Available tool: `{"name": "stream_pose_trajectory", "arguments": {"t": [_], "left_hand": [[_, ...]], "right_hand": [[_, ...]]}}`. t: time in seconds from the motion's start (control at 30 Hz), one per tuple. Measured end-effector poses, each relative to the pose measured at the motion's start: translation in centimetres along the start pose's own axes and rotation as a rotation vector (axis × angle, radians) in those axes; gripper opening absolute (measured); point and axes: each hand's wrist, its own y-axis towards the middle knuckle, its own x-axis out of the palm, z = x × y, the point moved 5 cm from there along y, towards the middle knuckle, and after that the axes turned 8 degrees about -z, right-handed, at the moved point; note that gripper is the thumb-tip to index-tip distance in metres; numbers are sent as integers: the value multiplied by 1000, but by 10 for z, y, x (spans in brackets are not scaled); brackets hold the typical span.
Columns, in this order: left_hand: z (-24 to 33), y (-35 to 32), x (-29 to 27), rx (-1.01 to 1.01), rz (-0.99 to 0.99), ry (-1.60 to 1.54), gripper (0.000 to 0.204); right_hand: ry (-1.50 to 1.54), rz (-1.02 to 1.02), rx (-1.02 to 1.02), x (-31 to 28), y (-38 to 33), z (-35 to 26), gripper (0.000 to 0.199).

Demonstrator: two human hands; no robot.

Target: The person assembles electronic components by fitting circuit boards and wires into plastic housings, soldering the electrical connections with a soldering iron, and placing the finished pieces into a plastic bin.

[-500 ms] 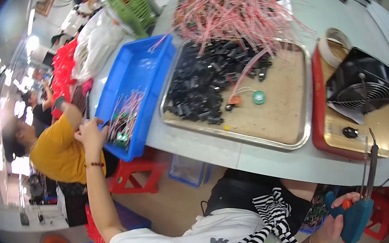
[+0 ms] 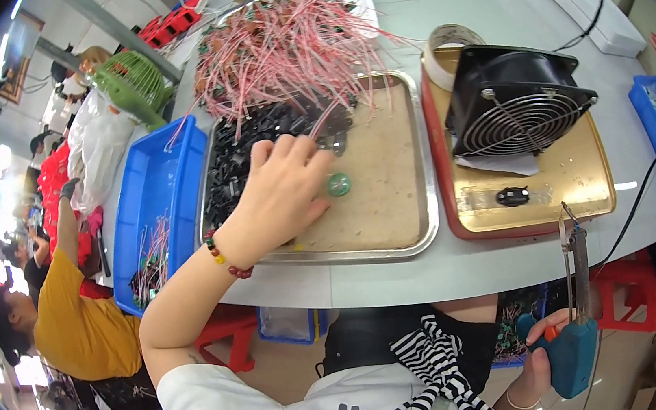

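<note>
My left hand (image 2: 282, 194) reaches palm down over a metal tray (image 2: 399, 249), fingers bent and thumb apart. Beside its fingertips lies a small round green part (image 2: 338, 185). The hand covers the tray area around it, and its fingertips are partly hidden. Small black plastic parts (image 2: 218, 177) are heaped on the tray's left side. At the lower right, my right hand (image 2: 537, 359) is closed around the handle of a teal soldering gun (image 2: 575, 359), whose tip points up near the table edge. A small black part (image 2: 513, 196) sits on a gold-coloured tin (image 2: 581, 198).
A black fan (image 2: 524, 103) and a tape roll (image 2: 441, 60) stand on the tin. Red-wired boards (image 2: 284, 46) are piled behind the tray. To the left are a blue bin (image 2: 153, 177) with wired boards and a co-worker in a yellow shirt (image 2: 85, 329). A cable (image 2: 647, 198) runs at right.
My left hand has moved from the blue bin to the right, over the tray. My right hand keeps hold of the soldering gun. The view has turned, shifting the table leftward.
</note>
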Motion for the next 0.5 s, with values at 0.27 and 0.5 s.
{"name": "stream_pose_trajectory", "arguments": {"t": [0.27,0.5], "left_hand": [[-15,-21,9,-132,-155,-61,24],[-12,-22,27,-178,2,-92,12]], "right_hand": [[92,89,89,-12,-2,10,53],[134,72,69,-11,2,12,49]]}}
